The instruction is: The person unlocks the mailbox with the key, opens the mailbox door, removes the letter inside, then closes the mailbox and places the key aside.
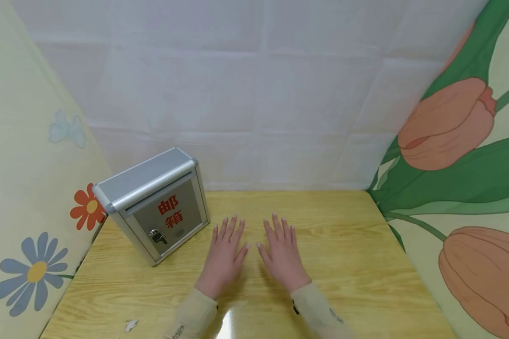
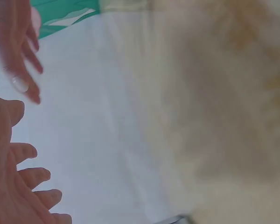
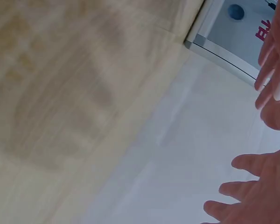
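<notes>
A grey metal mailbox (image 1: 165,207) with red characters stands on the left side of the wooden table. Its front door has a lock with keys (image 1: 157,236) in it, and a slot runs under the lid. My left hand (image 1: 225,254), palm down with fingers spread, is just right of the mailbox, not touching it. Beside it, my right hand (image 1: 282,254) is held the same way, a gap between the two thumbs. Neither hand holds anything. In the right wrist view a corner of the mailbox (image 3: 224,51) shows behind the left hand's fingers.
The wood-grain table (image 1: 356,254) runs back to a white cloth wall (image 1: 254,94). Flower-printed cloths flank it at left (image 1: 21,188) and right (image 1: 504,197). A small white scrap (image 1: 131,325) lies near the front left edge.
</notes>
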Action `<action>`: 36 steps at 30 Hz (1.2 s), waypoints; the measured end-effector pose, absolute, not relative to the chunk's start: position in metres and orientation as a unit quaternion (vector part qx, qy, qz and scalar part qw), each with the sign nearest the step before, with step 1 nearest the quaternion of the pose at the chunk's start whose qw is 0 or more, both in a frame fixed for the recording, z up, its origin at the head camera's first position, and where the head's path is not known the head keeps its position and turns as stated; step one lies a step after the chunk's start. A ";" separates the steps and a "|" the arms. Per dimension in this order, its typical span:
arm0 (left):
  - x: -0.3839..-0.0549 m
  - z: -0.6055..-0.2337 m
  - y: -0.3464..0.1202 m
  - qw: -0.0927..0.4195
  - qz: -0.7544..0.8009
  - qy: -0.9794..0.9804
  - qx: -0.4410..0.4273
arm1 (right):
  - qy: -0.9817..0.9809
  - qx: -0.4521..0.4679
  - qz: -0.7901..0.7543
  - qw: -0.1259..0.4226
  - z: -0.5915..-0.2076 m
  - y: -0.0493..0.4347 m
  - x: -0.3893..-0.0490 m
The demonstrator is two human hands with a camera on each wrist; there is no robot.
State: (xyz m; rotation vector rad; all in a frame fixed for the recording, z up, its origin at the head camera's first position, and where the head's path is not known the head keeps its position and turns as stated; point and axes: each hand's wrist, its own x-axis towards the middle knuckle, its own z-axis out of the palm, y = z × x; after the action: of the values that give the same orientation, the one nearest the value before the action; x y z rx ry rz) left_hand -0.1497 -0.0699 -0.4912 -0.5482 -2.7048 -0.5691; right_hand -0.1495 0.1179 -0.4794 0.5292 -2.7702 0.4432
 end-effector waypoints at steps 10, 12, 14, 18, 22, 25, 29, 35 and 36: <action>-0.162 -0.422 -0.111 0.418 -0.238 -0.845 -0.236 | -0.949 0.198 0.180 0.167 -0.458 0.110 -0.162; -0.164 -0.404 -0.124 0.472 -0.240 -0.818 -0.224 | -0.947 0.201 0.182 0.170 -0.454 0.108 -0.165; -0.165 -0.386 -0.137 0.510 -0.248 -0.798 -0.204 | -0.944 0.208 0.185 0.174 -0.448 0.106 -0.169; -0.164 -0.360 -0.162 0.550 -0.263 -0.777 -0.160 | -0.937 0.224 0.196 0.183 -0.434 0.100 -0.179; -0.166 -0.349 -0.182 0.549 -0.265 -0.784 -0.116 | -0.931 0.239 0.203 0.187 -0.422 0.093 -0.190; -0.169 -0.348 -0.197 0.542 -0.274 -0.790 -0.081 | -0.927 0.250 0.207 0.186 -0.416 0.084 -0.198; -0.170 -0.352 -0.215 0.532 -0.290 -0.795 -0.022 | -0.921 0.267 0.216 0.182 -0.407 0.071 -0.205; -0.166 -0.357 -0.232 0.496 -0.303 -0.812 0.050 | -0.917 0.296 0.208 0.169 -0.388 0.047 -0.217; -0.165 -0.357 -0.233 0.488 -0.306 -0.815 0.056 | -0.916 0.303 0.206 0.166 -0.385 0.043 -0.219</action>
State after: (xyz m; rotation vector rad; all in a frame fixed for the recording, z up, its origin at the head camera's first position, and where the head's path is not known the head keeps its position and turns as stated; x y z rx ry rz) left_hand -0.1648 -0.2332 -0.3574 0.1370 -1.9818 -0.7431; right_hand -0.2189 0.0433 -0.3847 0.8622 -2.6067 0.5870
